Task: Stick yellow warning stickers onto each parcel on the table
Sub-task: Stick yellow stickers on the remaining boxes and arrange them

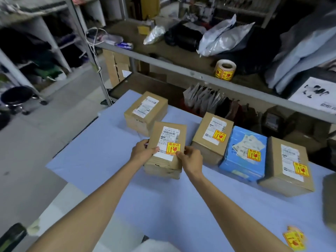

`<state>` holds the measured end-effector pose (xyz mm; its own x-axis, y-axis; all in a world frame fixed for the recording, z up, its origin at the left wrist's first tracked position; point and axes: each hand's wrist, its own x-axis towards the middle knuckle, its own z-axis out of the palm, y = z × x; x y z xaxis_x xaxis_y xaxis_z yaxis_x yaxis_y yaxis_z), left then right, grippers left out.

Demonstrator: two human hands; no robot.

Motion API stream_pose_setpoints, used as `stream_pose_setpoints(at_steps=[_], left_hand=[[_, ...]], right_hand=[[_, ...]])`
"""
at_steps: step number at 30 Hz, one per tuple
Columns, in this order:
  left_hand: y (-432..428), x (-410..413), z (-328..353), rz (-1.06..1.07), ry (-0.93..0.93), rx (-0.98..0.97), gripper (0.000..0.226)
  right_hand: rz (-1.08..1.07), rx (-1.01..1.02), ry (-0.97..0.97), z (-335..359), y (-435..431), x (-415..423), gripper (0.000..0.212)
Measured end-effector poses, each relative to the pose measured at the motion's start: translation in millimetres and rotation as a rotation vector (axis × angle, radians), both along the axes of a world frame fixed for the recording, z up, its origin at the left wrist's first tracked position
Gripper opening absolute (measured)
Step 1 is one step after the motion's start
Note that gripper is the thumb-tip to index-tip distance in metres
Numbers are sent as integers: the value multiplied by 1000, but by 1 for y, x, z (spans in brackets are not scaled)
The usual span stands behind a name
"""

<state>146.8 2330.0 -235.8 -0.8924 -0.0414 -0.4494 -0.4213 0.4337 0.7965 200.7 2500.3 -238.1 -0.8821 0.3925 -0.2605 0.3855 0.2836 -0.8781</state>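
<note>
Fingers (155, 149) of both hands (143, 152) (193, 159) grip one parcel (164, 167) among five, four stickered.

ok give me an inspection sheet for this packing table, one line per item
surface: table under a pale blue sheet
job's things: held parcel, brown parcel, blue parcel and right parcel each carry a yellow sticker; rear parcel has none; sticker roll on the shelf; loose stickers at the table's near right
clutter: grey bags on the shelf
grips: left hand and right hand both hold the held parcel
cables: white cord on the rack post
surroundings: stool on the floor, left
</note>
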Motion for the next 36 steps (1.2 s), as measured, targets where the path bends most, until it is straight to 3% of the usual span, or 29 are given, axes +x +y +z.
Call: stream_pose_setpoints(at_steps=[5, 8, 12, 17, 24, 33, 36], left_hand=[[18, -64, 5, -106, 55, 29, 52], [32, -98, 2, -197, 76, 26, 51], [54, -132, -8, -263, 90, -5, 52], [74, -156, -27, -266, 6, 59, 52], [73, -168, -47, -271, 10, 47, 51], [67, -167, -45, -319, 51, -110, 50], [64, -175, -34, -329, 228, -154, 45]], right_hand=[[-91, 78, 12, 18, 6, -56, 20], [-117, 159, -88, 18, 18, -87, 6], [-125, 242, -177, 7, 31, -114, 9], [-116, 449, -237, -5, 31, -140, 5], [-21, 617, -293, -19, 24, -150, 13], [-10, 556, -307, -13, 23, -147, 22], [80, 799, -252, -6, 13, -149, 41]])
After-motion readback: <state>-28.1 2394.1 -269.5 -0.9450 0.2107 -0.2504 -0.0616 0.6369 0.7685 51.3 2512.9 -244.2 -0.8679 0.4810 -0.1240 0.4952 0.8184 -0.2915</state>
